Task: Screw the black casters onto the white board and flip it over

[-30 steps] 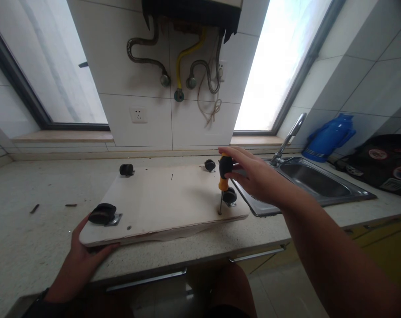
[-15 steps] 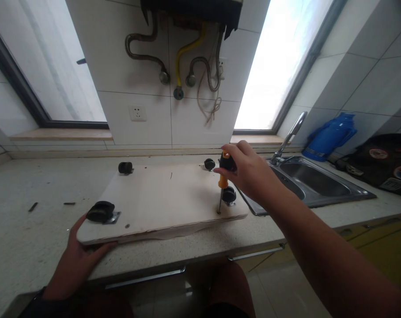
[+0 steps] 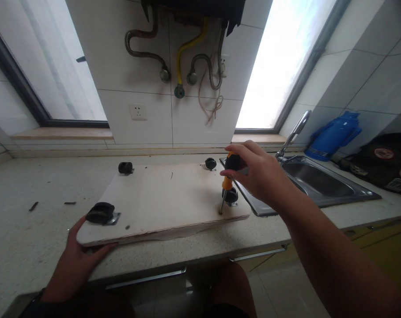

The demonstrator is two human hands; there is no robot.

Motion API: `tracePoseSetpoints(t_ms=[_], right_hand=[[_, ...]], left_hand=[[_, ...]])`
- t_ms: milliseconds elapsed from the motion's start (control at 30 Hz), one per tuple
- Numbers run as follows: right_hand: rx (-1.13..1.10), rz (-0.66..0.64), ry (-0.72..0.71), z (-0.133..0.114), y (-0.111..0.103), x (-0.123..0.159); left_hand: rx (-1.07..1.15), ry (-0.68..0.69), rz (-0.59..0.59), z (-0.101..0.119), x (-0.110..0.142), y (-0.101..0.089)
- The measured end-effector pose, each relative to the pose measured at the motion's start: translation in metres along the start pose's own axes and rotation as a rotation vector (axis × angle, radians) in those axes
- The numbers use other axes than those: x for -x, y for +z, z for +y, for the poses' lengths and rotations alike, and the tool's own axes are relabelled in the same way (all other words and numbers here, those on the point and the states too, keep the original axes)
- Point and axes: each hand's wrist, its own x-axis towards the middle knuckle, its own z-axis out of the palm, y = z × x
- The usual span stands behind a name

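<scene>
A white board (image 3: 167, 194) with worn edges lies on the counter, a black caster wheel (image 3: 101, 213) fixed near each corner. My left hand (image 3: 79, 256) grips its front left corner, thumb along the front edge and the other fingers partly hidden at the side. In my right hand (image 3: 253, 165) is a screwdriver (image 3: 227, 183) with a yellow and black handle. Its shaft slants slightly, and the tip meets a screw hole (image 3: 221, 212) near the board's front right corner, beside the right front caster (image 3: 231, 195). Another screw spot (image 3: 127, 227) shows near the left front caster.
To the right is a steel sink (image 3: 319, 176) with a faucet (image 3: 296, 132). Behind it stand a blue thermos jug (image 3: 334, 136) and a dark bag (image 3: 382, 159). Two small dark strips (image 3: 69, 203) lie on the counter at left. Pipes (image 3: 179, 57) hang on the wall.
The screwdriver handle has tilted a little to the right with my right hand, its tip staying at the same hole. The view has shifted slightly. My left hand keeps its hold.
</scene>
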Motion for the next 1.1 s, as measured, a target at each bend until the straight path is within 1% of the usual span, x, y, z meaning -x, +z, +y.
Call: tracePoseSetpoints(t_ms=[67,133,200,300,367,467,667,800,867,1000,1033,1100], right_hand=[[0.055,0.036,-0.01,0.0,0.001,0.001],[0.051,0.027,-0.034,0.0,-0.001,0.001],[-0.019,-0.043,-0.068,0.0,-0.007,0.0],[-0.174,-0.203,-0.111,0.001,-0.014,-0.002],[-0.249,-0.256,-0.113,0.002,-0.016,-0.004],[-0.258,-0.223,-0.07,0.003,-0.011,-0.005],[-0.075,-0.054,-0.037,0.003,0.001,-0.008],[0.041,-0.021,-0.048,-0.003,0.002,-0.008],[0.025,-0.055,-0.066,-0.007,-0.002,-0.009],[-0.1,-0.239,-0.084,-0.009,-0.011,-0.007],[-0.115,-0.262,-0.069,-0.009,-0.012,-0.007],[-0.117,-0.257,-0.023,-0.01,-0.013,-0.005]], left_hand=[[0.005,0.006,-0.002,0.001,0.0,-0.001],[0.015,0.002,-0.005,0.001,0.001,-0.001],[0.028,-0.014,-0.017,0.001,0.0,-0.001],[0.042,-0.017,-0.018,0.001,0.0,-0.001],[0.043,-0.014,-0.012,0.001,0.0,-0.001],[0.037,-0.022,-0.008,0.001,-0.001,-0.001],[0.016,0.015,-0.007,0.003,-0.001,0.0],[0.01,0.08,0.017,0.005,0.0,0.0],[0.003,0.084,0.02,0.004,0.0,0.0],[-0.011,0.043,-0.004,0.0,0.0,-0.002],[-0.016,0.042,-0.005,-0.001,0.0,-0.003],[-0.027,0.05,0.0,-0.003,-0.001,-0.003]])
